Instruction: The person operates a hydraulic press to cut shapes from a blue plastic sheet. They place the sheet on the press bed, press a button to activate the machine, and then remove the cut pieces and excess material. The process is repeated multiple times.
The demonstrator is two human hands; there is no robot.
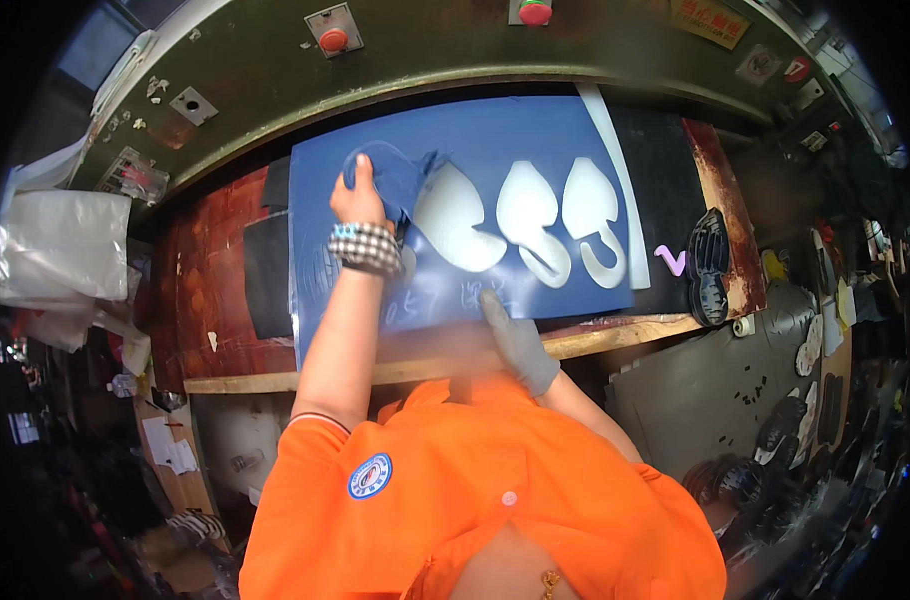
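Note:
A blue sheet (435, 130) lies over the workbench, with several rounded, hooked openings cut through it and white showing in them. My bare left hand (360, 200), in a checkered cuff, is closed on a blurred blue cut piece (390, 172) at the sheet's left part, beside the largest opening. At the near edge of the sheet is my right hand (518, 345) in a grey glove. Its thumb lies over the sheet, and the edge is between thumb and hand; the other fingers are mostly hidden.
Behind the sheet runs a green machine beam (425, 65) with red buttons (333, 40). On the bench's right are a pink hooked piece (669, 260) and a black sole-shaped die (710, 268). Clear plastic bags (65, 240) hang at the left. A wooden rail (615, 336) borders the bench.

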